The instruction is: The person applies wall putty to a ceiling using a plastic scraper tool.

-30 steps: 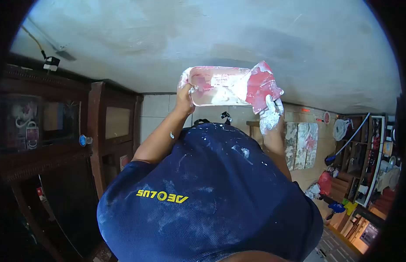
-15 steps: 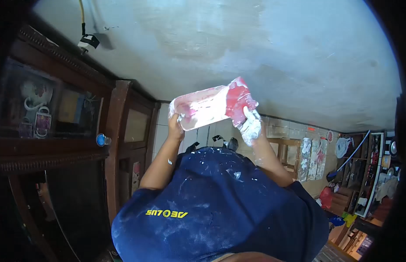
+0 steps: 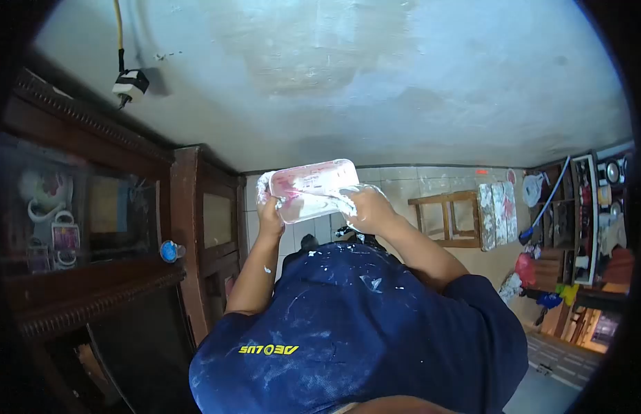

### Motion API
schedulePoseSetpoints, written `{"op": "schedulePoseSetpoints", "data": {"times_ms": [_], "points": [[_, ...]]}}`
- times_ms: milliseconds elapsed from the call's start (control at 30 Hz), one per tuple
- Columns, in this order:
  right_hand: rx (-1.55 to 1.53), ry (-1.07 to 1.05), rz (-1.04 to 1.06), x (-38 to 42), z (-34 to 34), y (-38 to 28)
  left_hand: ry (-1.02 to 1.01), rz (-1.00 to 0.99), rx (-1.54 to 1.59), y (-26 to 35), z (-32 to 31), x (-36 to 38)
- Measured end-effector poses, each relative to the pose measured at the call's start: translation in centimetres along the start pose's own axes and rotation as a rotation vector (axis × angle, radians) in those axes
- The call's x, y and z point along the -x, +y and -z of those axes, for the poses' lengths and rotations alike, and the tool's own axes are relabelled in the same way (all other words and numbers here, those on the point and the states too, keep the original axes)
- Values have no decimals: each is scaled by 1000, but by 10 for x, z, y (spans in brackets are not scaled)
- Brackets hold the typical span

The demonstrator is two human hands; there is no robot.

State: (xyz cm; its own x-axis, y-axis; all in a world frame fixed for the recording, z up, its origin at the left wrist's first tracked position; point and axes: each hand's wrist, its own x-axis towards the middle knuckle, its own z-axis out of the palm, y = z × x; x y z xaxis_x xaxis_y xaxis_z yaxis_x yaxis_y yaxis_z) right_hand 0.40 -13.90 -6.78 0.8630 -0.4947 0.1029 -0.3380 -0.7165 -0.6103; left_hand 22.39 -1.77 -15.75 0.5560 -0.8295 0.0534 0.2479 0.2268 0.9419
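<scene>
My left hand (image 3: 269,215) grips the left end of a white plastic tray (image 3: 313,165), its fingers smeared with white paste. Pinkish-white paste lies in the tray, which is held tilted above the floor. At the tray's right end is my right hand (image 3: 370,211), closed, with thick white paste along its fingers. In it is the putty spreader (image 3: 327,199), seen nearly edge-on and coated white; its red face, plain earlier, is turned away or covered.
A pale, patchy wall (image 3: 320,90) rises ahead. Dark wooden cabinets (image 3: 186,207) stand at left, with a blue-lidded cup (image 3: 171,251). A paint-spotted wooden stool (image 3: 448,217) stands at right on the tiled floor. A plug adapter (image 3: 131,84) hangs on a yellow cord.
My right hand has turned over and moved left and down, bringing the spreader into the tray. The tray is lower. My view has shifted, showing more of the stool.
</scene>
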Motion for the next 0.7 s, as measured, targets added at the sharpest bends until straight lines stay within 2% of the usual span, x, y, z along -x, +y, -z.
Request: {"op": "schedulePoseSetpoints", "data": {"times_ms": [33,67,100,133,200,233,267,300,367,433,500,567,633,700], "points": [[10,8,-10,3,6,-5,-25,-130,-218,-1,-6,-6],[-86,93,-69,5,15,-11,-1,17,83,-2,-14,-10],[-181,178,-125,6,22,-13,-12,17,90,-3,-19,-13],[-63,276,-65,10,22,-5,0,68,185,-2,-26,-16],[-5,297,-97,19,22,5,14,175,357,0,-39,-17],[46,313,-124,23,23,7,6,180,357,-2,-44,-20],[79,215,-118,28,26,10,-18,99,252,-5,-50,-25],[79,219,-120,34,27,16,-41,16,148,-8,-54,-29],[-55,361,-128,35,36,19,-88,18,153,-12,-60,-34],[-117,402,-77,38,50,29,-43,145,314,-14,-69,-37],[-267,549,-200,38,47,50,-66,72,275,-24,-75,-46],[-322,543,-170,39,53,59,-43,114,318,-30,-84,-51],[75,404,188,40,70,65,27,164,419,-31,-94,-62],[86,302,267,43,77,77,163,149,421,-27,-107,-69]]}}
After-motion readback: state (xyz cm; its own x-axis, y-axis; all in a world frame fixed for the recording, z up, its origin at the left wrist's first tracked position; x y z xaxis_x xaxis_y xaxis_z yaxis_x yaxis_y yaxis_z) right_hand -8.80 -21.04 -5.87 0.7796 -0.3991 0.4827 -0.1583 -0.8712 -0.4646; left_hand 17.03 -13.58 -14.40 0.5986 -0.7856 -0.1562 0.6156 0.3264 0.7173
